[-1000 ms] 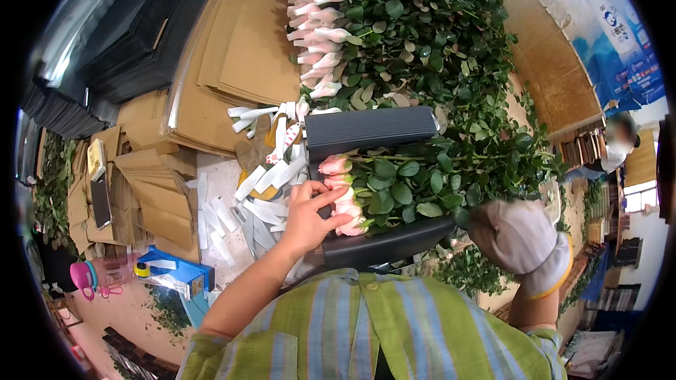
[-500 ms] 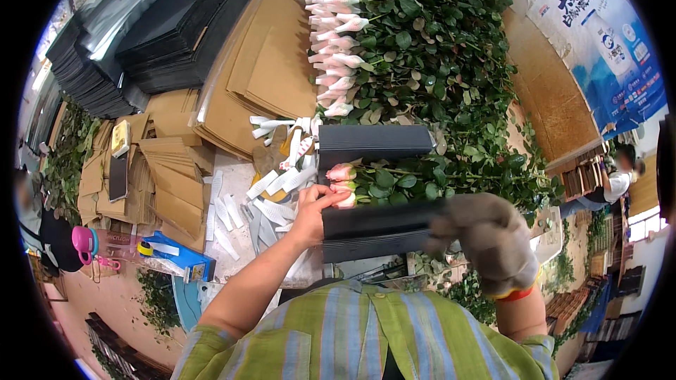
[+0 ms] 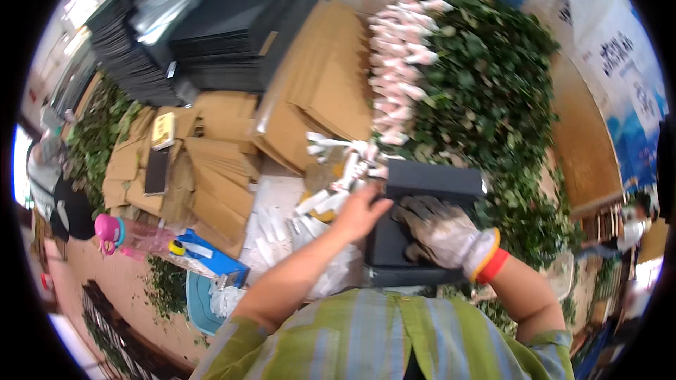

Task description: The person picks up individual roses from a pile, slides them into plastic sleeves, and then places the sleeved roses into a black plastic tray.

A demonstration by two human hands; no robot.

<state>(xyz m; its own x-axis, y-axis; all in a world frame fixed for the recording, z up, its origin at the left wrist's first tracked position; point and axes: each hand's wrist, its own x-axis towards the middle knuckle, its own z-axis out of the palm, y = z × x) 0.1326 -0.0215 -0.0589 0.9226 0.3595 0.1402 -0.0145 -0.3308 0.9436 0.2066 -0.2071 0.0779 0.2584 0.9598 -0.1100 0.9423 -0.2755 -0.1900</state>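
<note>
My bare left hand (image 3: 360,214) is at the left end of the black sheets, fingers stretched out and thumb apart, close to white foam sleeves (image 3: 327,200). My right hand (image 3: 440,232), in a grey-white work glove with a red and yellow cuff, lies with fingers spread on a black sheet (image 3: 394,239). Just beyond is a black folded block (image 3: 436,179). The pink roses are hidden now, and whether they lie beneath the sheet I cannot see. Farther off lie rows of sleeved rose heads (image 3: 401,63) with leafy stems (image 3: 486,77).
Brown cardboard sheets (image 3: 324,70) and tall stacks of black sheets (image 3: 218,35) stand at the far left. Nearer are a phone (image 3: 156,172), a pink-lidded bottle (image 3: 137,234), a blue box (image 3: 211,257) and a light-blue bin (image 3: 202,302). A brown board (image 3: 584,141) borders the right side.
My right hand has moved left, from the sheet's right end onto its middle. My left hand has left the rose heads, which no longer show. The whole view has shifted.
</note>
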